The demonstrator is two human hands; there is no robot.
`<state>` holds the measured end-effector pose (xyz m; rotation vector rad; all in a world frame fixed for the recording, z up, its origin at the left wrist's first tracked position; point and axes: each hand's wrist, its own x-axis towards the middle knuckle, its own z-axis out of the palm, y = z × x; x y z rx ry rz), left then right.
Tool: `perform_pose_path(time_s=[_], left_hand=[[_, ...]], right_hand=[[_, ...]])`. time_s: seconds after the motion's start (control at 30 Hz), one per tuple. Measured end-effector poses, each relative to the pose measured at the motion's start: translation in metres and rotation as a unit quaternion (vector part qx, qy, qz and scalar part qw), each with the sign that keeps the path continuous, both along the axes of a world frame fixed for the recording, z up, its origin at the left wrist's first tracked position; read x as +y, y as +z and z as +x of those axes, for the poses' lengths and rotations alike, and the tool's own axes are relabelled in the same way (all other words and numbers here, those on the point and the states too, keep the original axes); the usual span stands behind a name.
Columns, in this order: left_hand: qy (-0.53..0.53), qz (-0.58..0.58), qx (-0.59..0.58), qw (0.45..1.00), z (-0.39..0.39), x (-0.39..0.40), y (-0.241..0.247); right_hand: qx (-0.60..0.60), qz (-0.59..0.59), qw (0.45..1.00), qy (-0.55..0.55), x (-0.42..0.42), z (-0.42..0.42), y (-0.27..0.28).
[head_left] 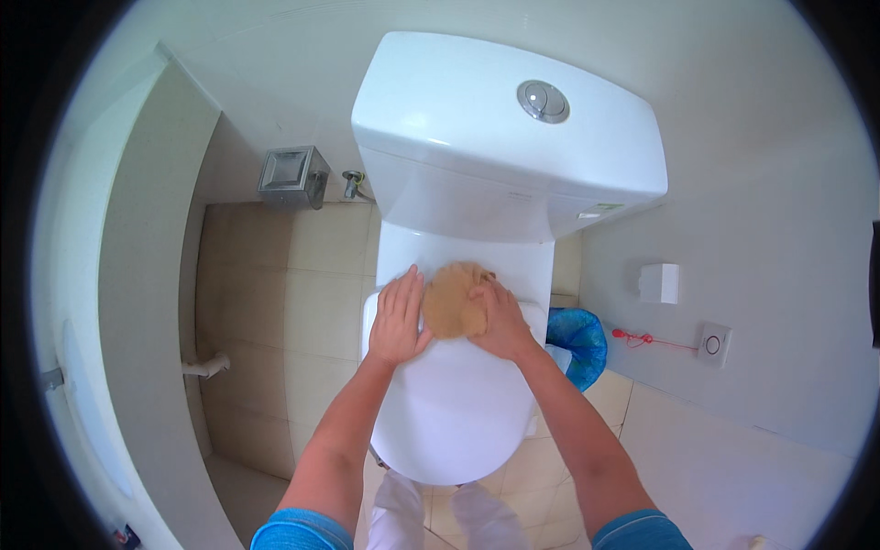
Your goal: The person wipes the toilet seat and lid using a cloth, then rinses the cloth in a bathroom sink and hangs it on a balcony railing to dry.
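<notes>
A white toilet lid (pixel 454 419) lies lowered before me. Bunched on its rear part is a tan cleaning cloth (pixel 454 302), which reaches back over the lid's hinge edge. My right hand (pixel 502 320) grips the right side of this cloth, its fingers curled into the folds. Beside the cloth's left edge, my left hand (pixel 399 320) rests flat on the lid with its fingers pointing toward the tank and its thumb out near the cloth. Behind both hands rises the white toilet tank (pixel 467 151), with a round chrome flush button (pixel 543 101) on top.
A metal paper holder (pixel 292 177) and a water valve (pixel 352 184) are at the back left. To the right stands a bin with a blue liner (pixel 581 347). A red pull cord (pixel 639 338) hangs from a wall switch (pixel 715 345). A vanity counter (pixel 155 227) borders the left.
</notes>
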<state>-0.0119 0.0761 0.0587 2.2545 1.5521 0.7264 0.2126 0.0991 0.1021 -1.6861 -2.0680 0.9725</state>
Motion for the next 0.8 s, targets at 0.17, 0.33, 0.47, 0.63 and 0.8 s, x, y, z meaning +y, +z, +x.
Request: perform_pose_path(time_s=[0.17,0.33,0.47,0.63,0.8], left_hand=[[-0.019,0.016,0.019,1.000,0.004,0.004,0.005],[-0.057,0.041,0.050,0.996,0.001,0.002,0.008],[-0.099,0.007,0.039,0.994,0.000,-0.009,0.020],[-0.183,-0.067,-0.062,0.979,-0.010,-0.077,0.030],[-0.140,-0.160,-0.065,0.975,-0.009,-0.194,0.042]], right_hand=[[0.041,0.066,0.997,-0.018,-0.015,-0.007,-0.024],[-0.030,0.161,0.985,-0.052,-0.040,-0.024,-0.035],[-0.010,0.137,0.990,-0.021,-0.056,-0.024,-0.015],[0.002,0.081,0.996,0.042,-0.130,-0.014,0.002],[-0.015,0.030,0.997,0.076,-0.235,-0.016,0.016]])
